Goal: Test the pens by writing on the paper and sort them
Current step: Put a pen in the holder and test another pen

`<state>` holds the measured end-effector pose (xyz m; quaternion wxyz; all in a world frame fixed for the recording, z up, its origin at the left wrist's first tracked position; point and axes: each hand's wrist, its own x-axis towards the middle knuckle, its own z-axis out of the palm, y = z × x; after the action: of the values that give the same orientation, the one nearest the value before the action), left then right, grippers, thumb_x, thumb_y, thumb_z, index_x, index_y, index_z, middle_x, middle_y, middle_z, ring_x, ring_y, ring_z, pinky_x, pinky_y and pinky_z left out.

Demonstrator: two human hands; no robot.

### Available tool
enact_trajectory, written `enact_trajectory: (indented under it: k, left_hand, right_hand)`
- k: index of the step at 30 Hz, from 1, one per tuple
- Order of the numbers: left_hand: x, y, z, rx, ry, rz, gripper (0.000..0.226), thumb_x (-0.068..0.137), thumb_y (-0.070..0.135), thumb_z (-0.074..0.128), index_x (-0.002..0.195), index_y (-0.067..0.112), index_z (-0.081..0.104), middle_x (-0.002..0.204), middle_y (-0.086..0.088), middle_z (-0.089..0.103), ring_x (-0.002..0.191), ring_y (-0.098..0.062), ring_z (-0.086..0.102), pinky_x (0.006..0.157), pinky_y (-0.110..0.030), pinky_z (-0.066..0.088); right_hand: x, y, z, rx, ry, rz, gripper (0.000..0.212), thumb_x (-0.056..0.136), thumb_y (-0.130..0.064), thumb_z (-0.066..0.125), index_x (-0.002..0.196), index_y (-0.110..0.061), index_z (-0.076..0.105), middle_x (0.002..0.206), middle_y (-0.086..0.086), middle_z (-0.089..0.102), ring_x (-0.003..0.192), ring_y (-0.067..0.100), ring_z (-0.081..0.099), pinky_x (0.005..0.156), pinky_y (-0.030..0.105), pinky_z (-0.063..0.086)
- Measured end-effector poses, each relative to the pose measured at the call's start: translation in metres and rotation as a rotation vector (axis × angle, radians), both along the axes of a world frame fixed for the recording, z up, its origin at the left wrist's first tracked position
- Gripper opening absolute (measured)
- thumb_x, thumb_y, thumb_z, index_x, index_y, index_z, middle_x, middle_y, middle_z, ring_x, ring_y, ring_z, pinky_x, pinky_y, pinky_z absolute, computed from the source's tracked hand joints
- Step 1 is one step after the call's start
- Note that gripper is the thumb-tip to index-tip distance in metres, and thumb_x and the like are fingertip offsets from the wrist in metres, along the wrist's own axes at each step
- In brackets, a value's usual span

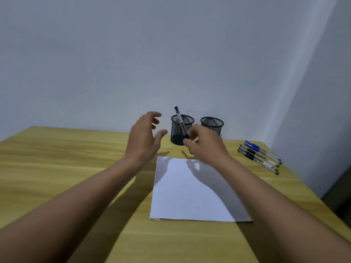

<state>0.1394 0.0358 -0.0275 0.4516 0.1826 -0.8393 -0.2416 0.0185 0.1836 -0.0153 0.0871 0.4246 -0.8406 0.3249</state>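
Pinching a black pen [180, 121] upright before the left mesh cup [182, 130], the right hand [206, 147] grips; the left hand [144, 138] hovers spread and empty beyond the paper [191, 192].

Yellow wood-grain table [57, 168]. On it: white paper [193, 194] near centre; 2 black mesh cups at back, left cup [177, 133] & right cup [212, 124] just apart; row of pens [260, 156] at right edge, side by side.

A yellow wooden table [57, 158] stands against a plain pale wall [133, 54], with a second wall [322, 92] meeting its right edge in soft light.
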Motion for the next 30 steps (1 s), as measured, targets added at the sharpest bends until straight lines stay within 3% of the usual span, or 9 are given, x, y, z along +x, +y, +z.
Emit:
enact_trajectory:
  k: [2, 4, 6, 10, 12, 15, 21, 25, 30]
  left_hand:
    - [0.008, 0.015, 0.004, 0.122, -0.07, -0.08, 0.03, 0.089, 0.03, 0.071, 0.117, 0.02, 0.066, 0.097, 0.006, 0.07, 0.085, -0.007, 0.066, 0.08, -0.027, 0.053]
    - [0.014, 0.029, 0.004, 0.197, -0.121, -0.184, 0.022, 0.091, 0.032, 0.068, 0.11, 0.022, 0.073, 0.091, 0.008, 0.075, 0.083, -0.002, 0.068, 0.082, -0.027, 0.055]
    - [0.019, 0.042, 0.001, 0.222, -0.122, -0.26, 0.018, 0.093, 0.03, 0.064, 0.105, 0.024, 0.076, 0.088, 0.011, 0.076, 0.082, 0.001, 0.068, 0.082, -0.028, 0.056]
    - [0.028, 0.047, -0.001, 0.421, -0.029, -0.345, 0.015, 0.09, 0.017, 0.069, 0.101, 0.018, 0.079, 0.087, 0.004, 0.078, 0.084, -0.018, 0.073, 0.079, -0.037, 0.06]
    - [0.034, 0.043, 0.005, 0.547, 0.008, -0.385, 0.016, 0.087, 0.009, 0.073, 0.102, 0.009, 0.078, 0.091, -0.004, 0.078, 0.086, -0.02, 0.074, 0.078, -0.031, 0.06]
    - [0.043, 0.039, 0.015, 0.624, 0.016, -0.427, 0.018, 0.085, -0.001, 0.072, 0.102, 0.002, 0.076, 0.087, -0.007, 0.077, 0.074, -0.009, 0.07, 0.071, -0.019, 0.056]
    - [0.055, 0.025, 0.024, 0.607, -0.008, -0.398, 0.017, 0.085, -0.001, 0.072, 0.086, 0.015, 0.078, 0.076, -0.003, 0.076, 0.069, -0.012, 0.067, 0.074, -0.025, 0.06]
    - [0.061, 0.019, 0.026, 0.598, -0.035, -0.362, 0.013, 0.085, -0.001, 0.072, 0.085, 0.011, 0.078, 0.074, -0.011, 0.073, 0.068, -0.017, 0.065, 0.072, -0.025, 0.059]
    - [0.066, 0.011, 0.023, 0.567, -0.049, -0.311, 0.01, 0.084, 0.004, 0.074, 0.087, 0.013, 0.08, 0.075, -0.011, 0.075, 0.068, -0.019, 0.067, 0.074, -0.03, 0.058]
  right_hand:
    - [0.016, 0.006, 0.005, -0.174, -0.223, 0.002, 0.011, 0.086, -0.025, 0.069, 0.087, -0.017, 0.061, 0.081, -0.003, 0.071, 0.078, 0.019, 0.068, 0.076, 0.039, 0.053]
    - [0.032, 0.011, 0.008, -0.397, -0.525, 0.063, 0.01, 0.086, -0.016, 0.072, 0.089, -0.013, 0.063, 0.086, 0.005, 0.075, 0.085, 0.023, 0.074, 0.079, 0.044, 0.057]
    - [0.047, 0.017, 0.008, -0.564, -0.783, 0.115, 0.01, 0.089, -0.013, 0.073, 0.095, -0.01, 0.065, 0.09, 0.007, 0.077, 0.091, 0.023, 0.077, 0.077, 0.042, 0.059]
    - [0.066, 0.025, -0.002, -0.712, -0.982, 0.123, 0.004, 0.09, -0.013, 0.075, 0.091, -0.013, 0.071, 0.09, 0.005, 0.078, 0.089, 0.017, 0.077, 0.069, 0.03, 0.058]
    - [0.07, 0.025, -0.004, -0.758, -1.025, 0.128, 0.002, 0.089, -0.013, 0.076, 0.09, -0.013, 0.074, 0.09, 0.005, 0.078, 0.087, 0.015, 0.075, 0.07, 0.028, 0.058]
    - [0.07, 0.023, -0.003, -0.774, -1.053, 0.142, 0.002, 0.088, -0.012, 0.077, 0.087, -0.012, 0.076, 0.085, 0.004, 0.077, 0.08, 0.012, 0.074, 0.07, 0.027, 0.058]
    - [0.073, 0.012, 0.001, -0.756, -0.992, 0.2, 0.007, 0.087, -0.004, 0.076, 0.083, -0.009, 0.076, 0.083, 0.01, 0.076, 0.076, 0.015, 0.072, 0.071, 0.024, 0.059]
    - [0.075, 0.003, 0.0, -0.74, -0.887, 0.237, 0.013, 0.087, 0.0, 0.075, 0.079, -0.01, 0.075, 0.075, 0.005, 0.076, 0.075, 0.014, 0.073, 0.071, 0.023, 0.059]
    - [0.079, -0.006, -0.005, -0.786, -0.951, 0.253, 0.017, 0.087, 0.004, 0.073, 0.077, -0.009, 0.075, 0.073, 0.007, 0.074, 0.074, 0.017, 0.072, 0.07, 0.022, 0.059]
